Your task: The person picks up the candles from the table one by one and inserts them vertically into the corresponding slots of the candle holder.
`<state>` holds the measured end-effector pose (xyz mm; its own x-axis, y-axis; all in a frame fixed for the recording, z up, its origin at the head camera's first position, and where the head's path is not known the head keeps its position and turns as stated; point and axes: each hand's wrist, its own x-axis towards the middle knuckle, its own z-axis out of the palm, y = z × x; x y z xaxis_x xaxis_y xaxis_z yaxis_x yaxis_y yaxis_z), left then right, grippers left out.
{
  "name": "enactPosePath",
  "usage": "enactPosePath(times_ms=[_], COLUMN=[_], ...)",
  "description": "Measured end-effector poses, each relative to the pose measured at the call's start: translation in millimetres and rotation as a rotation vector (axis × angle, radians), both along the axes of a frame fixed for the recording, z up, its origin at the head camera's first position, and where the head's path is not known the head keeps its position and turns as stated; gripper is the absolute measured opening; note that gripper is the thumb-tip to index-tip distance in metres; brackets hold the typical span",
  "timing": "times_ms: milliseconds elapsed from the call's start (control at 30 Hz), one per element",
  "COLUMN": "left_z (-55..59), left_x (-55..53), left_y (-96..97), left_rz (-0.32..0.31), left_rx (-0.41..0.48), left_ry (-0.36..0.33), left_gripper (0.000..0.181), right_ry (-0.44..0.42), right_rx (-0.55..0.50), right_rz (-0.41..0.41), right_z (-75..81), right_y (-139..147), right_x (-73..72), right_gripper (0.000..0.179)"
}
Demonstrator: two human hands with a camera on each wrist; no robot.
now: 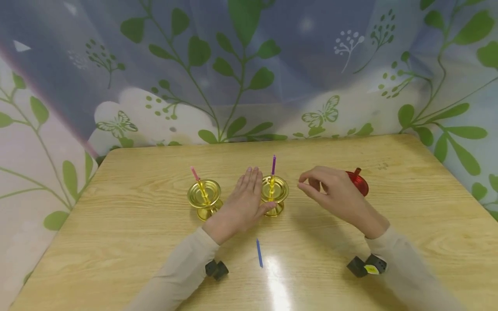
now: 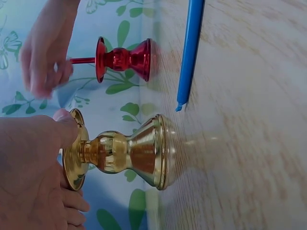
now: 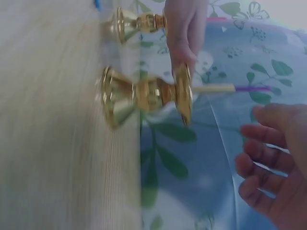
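Note:
Beside the middle gold candle holder (image 1: 282, 192), my left hand (image 1: 242, 205) lies with its fingers straight along the dish's left side and its thumb at the near rim. A purple candle (image 1: 274, 165) stands upright in that holder's central gold tube (image 3: 213, 88). To the right of it, my right hand (image 1: 336, 190) hovers above the table, fingers loosely bent and nothing between them. Left of my left hand is a second gold candle holder (image 1: 215, 190) bearing a pink candle (image 1: 195, 173), tilted slightly left. A blue candle (image 1: 259, 253) lies on the table nearer to me.
Behind my right hand stands a red candle holder (image 1: 362, 186), partly hidden in the head view; its red tube (image 2: 82, 60) shows in the left wrist view. The wooden table (image 1: 128, 242) meets a leaf-patterned cloth (image 1: 295, 77) at the back.

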<state>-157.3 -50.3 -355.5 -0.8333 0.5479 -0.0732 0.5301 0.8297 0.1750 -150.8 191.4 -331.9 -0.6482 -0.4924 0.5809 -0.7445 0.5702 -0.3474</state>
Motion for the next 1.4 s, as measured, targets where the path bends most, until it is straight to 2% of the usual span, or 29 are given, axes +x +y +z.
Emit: enactPosePath(times_ms=[67,167,233,300,367,433,500,567,633,733,900,1100,1267,1400], left_z=[-0.3,-0.6,-0.3,0.0,0.2,-0.1,0.1,0.4,0.4,-0.4,0.5,0.9,0.9,0.6], left_x=[0.2,0.3,0.4,0.5,0.9,0.7,0.8,0.7,0.6,0.5,0.2,0.0,-0.1,-0.1], left_y=[-1.0,-1.8,-2.0,-1.9,-1.9,-2.3,-3.0,-3.5,-3.5,-2.5,-2.2,-1.9,-1.7,-2.5], left_rz=[-0.003,-0.011,-0.012,-0.014,-0.015,-0.016,-0.012,-0.008,-0.007,-0.011,-0.016,-0.019,-0.019,-0.011], left_rx=[0.005,0.01,0.013,0.02,0.028,0.033,0.032,0.033,0.038,0.038,0.029,0.028,0.029,0.046], left_ry=[0.004,0.012,0.014,0.014,0.008,0.004,0.0,-0.001,-0.002,-0.003,-0.004,-0.012,-0.002,-0.022], left_gripper=[0.083,0.082,0.082,0.082,0.082,0.082,0.081,0.081,0.081,0.082,0.081,0.081,0.082,0.082], right_ry=[0.052,0.153,0.211,0.221,0.162,0.032,-0.094,-0.154,-0.142,-0.067,-0.048,-0.074,-0.084,-0.106], right_rx=[-0.007,-0.029,-0.031,0.006,0.078,0.178,0.29,0.388,0.449,0.505,0.556,0.606,0.622,0.621], right_rz=[0.018,0.011,-0.043,-0.117,-0.181,-0.21,-0.199,-0.153,-0.089,-0.005,0.068,0.085,0.073,0.049], right_z=[-0.4,2.8,5.7,8.7,9.2,7.6,3.6,-2.2,-9.2,-17.7,-19.5,-16.6,-15.7,-15.6], right_y=[18,47,68,89,108,121,129,133,135,139,144,145,145,143], right_x=[8.6,19.5,24.0,26.9,27.7,25.9,20.6,11.7,1.9,-9.6,-20.7,-22.6,-20.7,-18.1], right_gripper=[0.005,0.027,0.042,0.045,0.044,0.049,0.063,0.071,0.07,0.066,0.061,0.059,0.061,0.062])
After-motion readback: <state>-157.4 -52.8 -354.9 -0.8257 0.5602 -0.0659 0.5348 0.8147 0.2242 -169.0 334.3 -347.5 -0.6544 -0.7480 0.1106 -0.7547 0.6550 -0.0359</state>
